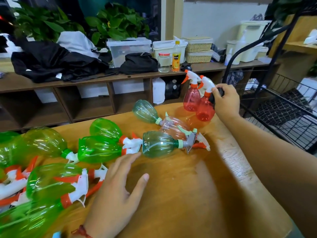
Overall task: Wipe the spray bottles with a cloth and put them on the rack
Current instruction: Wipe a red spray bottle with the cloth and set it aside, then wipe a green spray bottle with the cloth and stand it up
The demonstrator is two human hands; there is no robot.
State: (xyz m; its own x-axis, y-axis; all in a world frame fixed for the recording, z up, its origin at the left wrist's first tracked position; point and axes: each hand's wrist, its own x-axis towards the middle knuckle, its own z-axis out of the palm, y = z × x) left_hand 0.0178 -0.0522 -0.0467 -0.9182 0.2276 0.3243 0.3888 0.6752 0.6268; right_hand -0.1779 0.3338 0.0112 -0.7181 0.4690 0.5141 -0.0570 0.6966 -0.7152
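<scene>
The right hand (226, 100) is reaching out to the far right corner of the wooden table (188, 194), its fingers curled around a dark cloth (217, 96) and pressing it against the neck of the nearer red spray bottle (205, 107). That bottle is standing upright, just beside a second red spray bottle (191, 98) behind it, the two touching or nearly so (their white and orange trigger heads are overlapping in the view). Most of the cloth is lying hidden inside the hand, so its size is hard to judge.

The left hand (118, 191) is hovering low over the table with fingers spread apart and holding nothing; its fingertips are lying just short of a dark green spray bottle (159, 143) resting on its side. Whether the palm is touching the wood cannot be told.

Further bright green spray bottles (99, 148) are lying on their sides across the left of the table, several blurred and cut off by the frame edge. A pale pink bottle (173, 126) and a second dark green bottle (145, 111) are lying tangled behind the first.

The black wire rack (281, 107) is standing to the right of the table, beyond the right forearm, partly cropped.
</scene>
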